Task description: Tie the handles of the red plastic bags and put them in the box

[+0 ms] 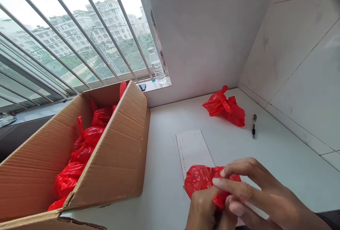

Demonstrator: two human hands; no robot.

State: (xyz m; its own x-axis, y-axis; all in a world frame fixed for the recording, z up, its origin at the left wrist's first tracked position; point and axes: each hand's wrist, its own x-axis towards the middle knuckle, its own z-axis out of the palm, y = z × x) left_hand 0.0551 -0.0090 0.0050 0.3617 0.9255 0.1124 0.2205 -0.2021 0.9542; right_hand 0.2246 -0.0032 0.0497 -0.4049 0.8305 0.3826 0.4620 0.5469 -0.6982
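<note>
A crumpled red plastic bag (199, 179) is in my hands near the bottom of the head view, over the lower end of a notebook. My left hand (205, 207) is closed around its gathered neck, and a small red end pokes out by the fingers. My right hand (268, 192) comes from the right, its fingertips bent onto the bag's top and closed on the plastic. What the bag contains is hidden.
At left stands an open cardboard box (114, 152) holding several tied red bags (85, 148). The white table (164, 187) bears the notebook (195, 148), another red bag (225, 106) and a black pen (254, 127). On the windowsill are a water bottle (158, 67) and a phone (142, 87).
</note>
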